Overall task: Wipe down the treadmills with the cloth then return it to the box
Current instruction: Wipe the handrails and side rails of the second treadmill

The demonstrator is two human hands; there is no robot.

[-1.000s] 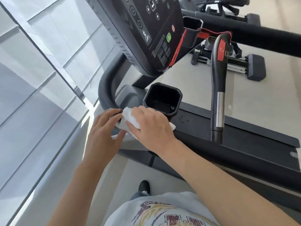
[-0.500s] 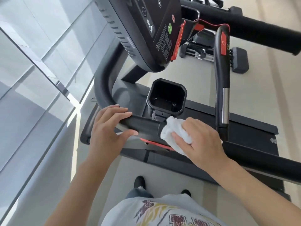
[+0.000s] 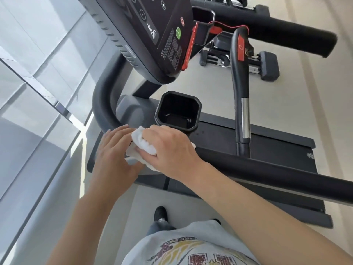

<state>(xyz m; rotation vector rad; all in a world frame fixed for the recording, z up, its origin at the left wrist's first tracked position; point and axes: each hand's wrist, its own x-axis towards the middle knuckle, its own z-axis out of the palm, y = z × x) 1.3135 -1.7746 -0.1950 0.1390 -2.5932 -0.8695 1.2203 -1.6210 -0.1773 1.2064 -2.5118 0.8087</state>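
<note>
White cloth (image 3: 140, 148), gripped in the right hand (image 3: 168, 150), has slid back along the rail (image 3: 267, 169) to the left hand (image 3: 114, 150), resting flat; wiping continues.

Landmark: dumbbell rack (image 3: 238, 58) — a dark frame on the pale floor (image 3: 298, 104).
Window: glass panes (image 3: 38, 77) far left of the rack, with dark frames.
Shoe: a black shoe (image 3: 160, 214) well below the rack, toe on the floor.
Shirt: a pale printed T-shirt (image 3: 191, 247) lower still — bottom edge of view.
Jeans: a blue trouser leg (image 3: 159, 227) between shoe and shirt.
</note>
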